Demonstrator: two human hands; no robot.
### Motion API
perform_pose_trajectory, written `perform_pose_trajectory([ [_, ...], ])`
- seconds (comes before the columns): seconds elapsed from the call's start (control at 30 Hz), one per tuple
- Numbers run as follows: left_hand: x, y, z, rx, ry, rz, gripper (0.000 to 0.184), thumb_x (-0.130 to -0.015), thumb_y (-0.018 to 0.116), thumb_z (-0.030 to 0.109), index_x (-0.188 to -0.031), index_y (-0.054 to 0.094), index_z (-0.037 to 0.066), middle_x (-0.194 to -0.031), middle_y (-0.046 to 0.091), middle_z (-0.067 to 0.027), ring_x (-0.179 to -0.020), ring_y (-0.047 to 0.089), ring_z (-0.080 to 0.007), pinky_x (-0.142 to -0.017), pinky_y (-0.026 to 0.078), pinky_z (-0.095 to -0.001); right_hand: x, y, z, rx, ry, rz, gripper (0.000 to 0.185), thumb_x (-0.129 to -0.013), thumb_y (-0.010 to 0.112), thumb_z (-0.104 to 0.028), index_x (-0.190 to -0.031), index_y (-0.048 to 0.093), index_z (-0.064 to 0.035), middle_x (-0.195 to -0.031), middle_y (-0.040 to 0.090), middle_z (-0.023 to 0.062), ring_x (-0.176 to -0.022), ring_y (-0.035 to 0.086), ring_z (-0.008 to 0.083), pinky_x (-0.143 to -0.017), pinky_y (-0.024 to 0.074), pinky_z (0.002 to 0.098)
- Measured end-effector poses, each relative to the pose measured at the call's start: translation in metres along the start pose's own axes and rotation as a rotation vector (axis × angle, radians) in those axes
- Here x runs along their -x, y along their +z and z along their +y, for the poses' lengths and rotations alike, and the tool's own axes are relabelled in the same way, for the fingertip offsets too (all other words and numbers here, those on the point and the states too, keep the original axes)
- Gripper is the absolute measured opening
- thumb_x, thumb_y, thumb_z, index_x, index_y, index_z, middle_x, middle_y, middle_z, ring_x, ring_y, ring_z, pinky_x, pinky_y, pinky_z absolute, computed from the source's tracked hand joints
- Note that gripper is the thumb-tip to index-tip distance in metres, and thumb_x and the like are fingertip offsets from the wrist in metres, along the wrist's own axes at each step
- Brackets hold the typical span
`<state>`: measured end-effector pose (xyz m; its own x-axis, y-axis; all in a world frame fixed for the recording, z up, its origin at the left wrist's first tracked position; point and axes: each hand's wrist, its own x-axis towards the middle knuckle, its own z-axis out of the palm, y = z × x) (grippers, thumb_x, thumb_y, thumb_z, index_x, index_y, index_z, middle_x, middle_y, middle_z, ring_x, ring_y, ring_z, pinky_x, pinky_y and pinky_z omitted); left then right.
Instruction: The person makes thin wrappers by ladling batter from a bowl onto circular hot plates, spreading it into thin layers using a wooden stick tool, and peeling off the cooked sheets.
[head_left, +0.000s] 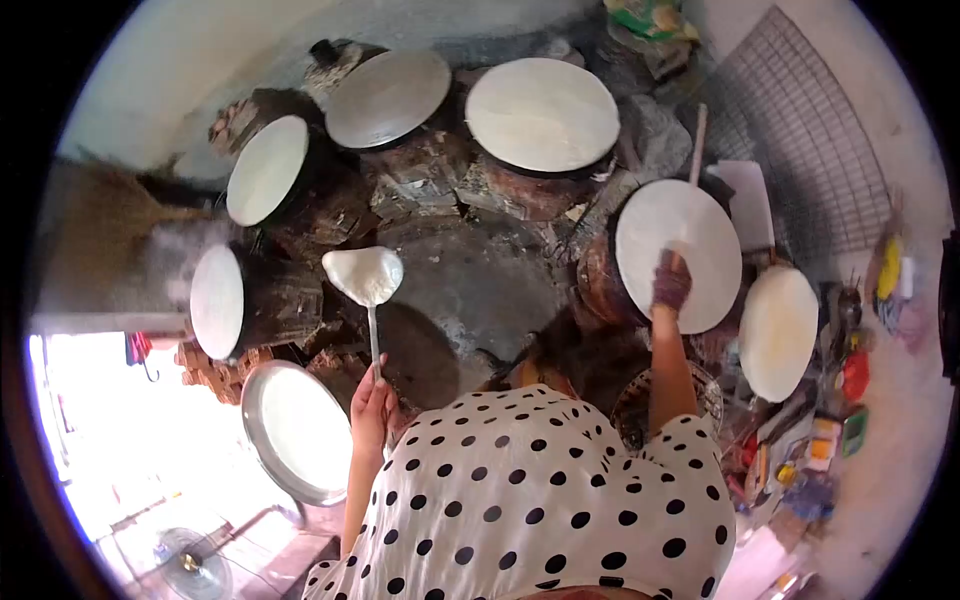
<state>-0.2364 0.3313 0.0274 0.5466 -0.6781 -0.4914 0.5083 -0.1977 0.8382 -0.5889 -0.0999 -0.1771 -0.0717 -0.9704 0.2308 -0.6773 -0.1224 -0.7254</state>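
Note:
My left hand (372, 400) is closed round the handle of a ladle (364, 275), whose bowl holds white batter above the dark floor. To its lower left stands a wide metal basin (298, 432) of white liquid. My right hand (672, 284), in a dark purplish glove, is over a round white pan surface (700, 235) at the right. Its fingers are blurred, and a brownish object at them is too smeared to identify. A wooden stick (699, 145) projects beyond that pan's far edge.
Round white-topped pans (543, 114) and a grey-topped one (388, 98) stand on brick stoves in an arc. A pale disc (779, 334) lies at the far right. A wire mesh (810, 140) leans on the wall; a fan (190, 562) is lower left.

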Motion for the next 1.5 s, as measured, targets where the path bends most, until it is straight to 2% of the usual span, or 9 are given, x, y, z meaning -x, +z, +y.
perform_pose_trajectory([
  [0.43, -0.025, -0.07, 0.039, 0.56, -0.02, 0.003, 0.037, -0.099, 0.043, 0.023, -0.134, 0.044, 0.01, -0.057, 0.033, 0.0059, -0.038, 0.031, -0.004, -0.035, 0.028, -0.0178, -0.121, 0.176, -0.134, -0.032, 0.653, -0.376, 0.057, -0.072, 0.072, -0.047, -0.103, 0.063, 0.0011, -0.075, 0.061, 0.0149, -0.067, 0.058, 0.0297, -0.063, 0.0478, 0.0423],
  [0.53, -0.072, -0.091, 0.032, 0.574, -0.165, 0.11, 0.034, -0.098, 0.042, 0.021, -0.131, 0.047, 0.011, -0.06, 0.037, 0.0059, -0.038, 0.033, -0.0044, -0.035, 0.031, -0.0187, -0.152, 0.206, -0.103, -0.029, 0.692, -0.617, 0.058, -0.091, 0.05, -0.045, -0.137, 0.041, -0.0111, -0.135, 0.048, 0.0126, -0.119, 0.048, 0.0322, -0.097, 0.0368, 0.0495],
  [0.63, -0.083, -0.103, 0.035, 0.593, -0.139, 0.17, 0.033, -0.099, 0.042, 0.02, -0.13, 0.047, 0.011, -0.061, 0.038, 0.0059, -0.039, 0.034, -0.0043, -0.035, 0.032, -0.0191, -0.171, 0.24, -0.031, -0.308, 0.765, -0.404, 0.052, -0.072, 0.073, -0.045, -0.101, 0.061, -0.0033, -0.07, 0.054, 0.0062, -0.046, 0.045, 0.0198, -0.041, 0.0333, 0.0373],
  [0.7, -0.09, -0.114, 0.042, 0.642, -0.126, 0.196, 0.033, -0.099, 0.042, 0.019, -0.13, 0.047, 0.01, -0.062, 0.038, 0.0053, -0.04, 0.035, -0.0048, -0.036, 0.032, -0.0195, -0.137, 0.198, -0.146, -0.065, 0.943, -0.544, 0.049, -0.096, 0.046, -0.038, -0.139, 0.039, -0.0153, -0.111, 0.047, 0.0094, -0.097, 0.045, 0.0217, -0.078, 0.0361, 0.0428],
  [0.83, -0.088, -0.126, 0.042, 0.739, -0.054, 0.274, 0.034, -0.099, 0.04, 0.019, -0.132, 0.045, 0.01, -0.062, 0.036, 0.0046, -0.041, 0.033, -0.0055, -0.036, 0.031, -0.0198, -0.131, 0.259, -0.043, -0.718, 0.746, -0.49, 0.061, -0.082, 0.06, -0.046, -0.121, 0.054, 0.0, -0.108, 0.062, 0.0167, -0.089, 0.06, 0.0353, -0.074, 0.0506, 0.05],
  [0.97, -0.095, -0.136, 0.021, 0.851, -0.024, 0.342, 0.034, -0.1, 0.038, 0.019, -0.132, 0.045, 0.012, -0.062, 0.034, 0.0057, -0.042, 0.033, -0.005, -0.038, 0.03, -0.0202, -0.075, 0.308, -0.205, 0.009, 0.978, -0.411, 0.058, -0.089, 0.052, -0.046, -0.132, 0.049, -0.0082, -0.125, 0.056, 0.0134, -0.102, 0.06, 0.0262, -0.079, 0.05, 0.0432],
  [1.2, -0.054, -0.165, -0.013, 1.66, 0.203, 0.293, 0.031, -0.1, 0.036, 0.015, -0.125, 0.048, 0.002, -0.063, 0.04, 0.0071, -0.045, 0.038, -0.0025, -0.043, 0.034, -0.0206, 0.007, 0.372, -0.461, -0.042, 0.531, -0.544, 0.043, -0.091, 0.054, -0.04, -0.123, 0.056, -0.011, -0.116, 0.062, 0.013, -0.097, 0.063, 0.027, -0.073, 0.0514, 0.0382],
  [1.3, -0.009, -0.199, -0.046, 1.813, 0.424, 0.419, 0.035, -0.097, 0.034, 0.008, -0.126, 0.045, -0.007, -0.065, 0.049, 0.0046, -0.044, 0.039, -0.0037, -0.043, 0.034, -0.0192, 0.086, 0.374, -0.491, -0.518, 0.284, -0.787, 0.032, -0.087, 0.062, -0.039, -0.081, 0.056, -0.0086, -0.058, 0.054, 0.0007, -0.04, 0.046, 0.0149, -0.038, 0.0351, 0.0301],
  [1.5, 0.091, -0.231, -0.079, 0.647, 0.202, 1.065, 0.037, -0.099, 0.039, 0.015, -0.134, 0.045, 0.013, -0.064, 0.042, 0.0032, -0.043, 0.034, -0.0059, -0.036, 0.028, -0.0208, 0.299, 0.307, -0.514, -0.038, -0.623, -1.675, 0.024, -0.09, 0.057, -0.029, -0.098, 0.061, -0.0071, -0.064, 0.059, 0.0056, -0.046, 0.053, 0.0128, -0.044, 0.0425, 0.0275],
])
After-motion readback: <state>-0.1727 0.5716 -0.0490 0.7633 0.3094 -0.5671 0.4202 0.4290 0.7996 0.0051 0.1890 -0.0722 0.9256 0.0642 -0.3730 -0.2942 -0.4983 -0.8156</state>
